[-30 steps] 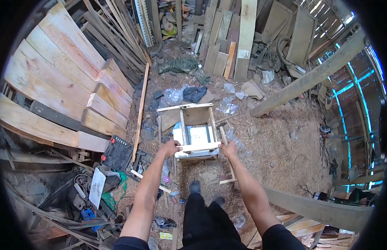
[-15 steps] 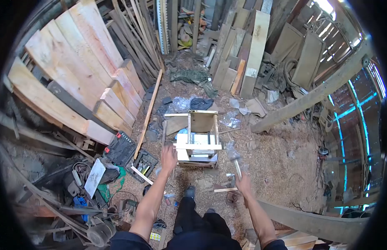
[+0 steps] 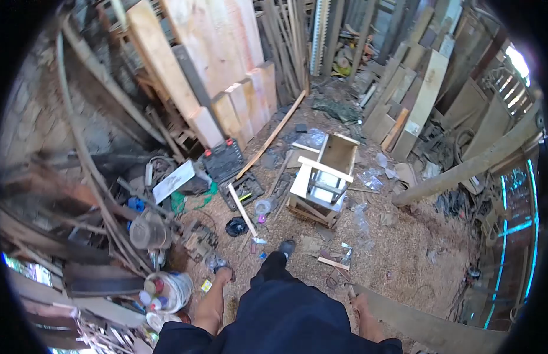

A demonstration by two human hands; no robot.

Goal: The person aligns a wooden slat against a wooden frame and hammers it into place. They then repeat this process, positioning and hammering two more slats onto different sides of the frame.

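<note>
Left hand (image 3: 225,275) and right hand (image 3: 360,304) have dropped away from the small wooden frame (image 3: 339,156) toward the person, leaving its crosswise batten (image 3: 326,169) unheld, so likely unsteadied; can't tell if either's gripping.

– Reaching where with the left hand (image 3: 225,274)?
– Down beside clear plastic (image 3: 214,261), near a black bundle (image 3: 236,226).
– And with the right hand (image 3: 360,302)?
– Held low, near a wooden strip (image 3: 333,263); too small to tell the grip.
</note>
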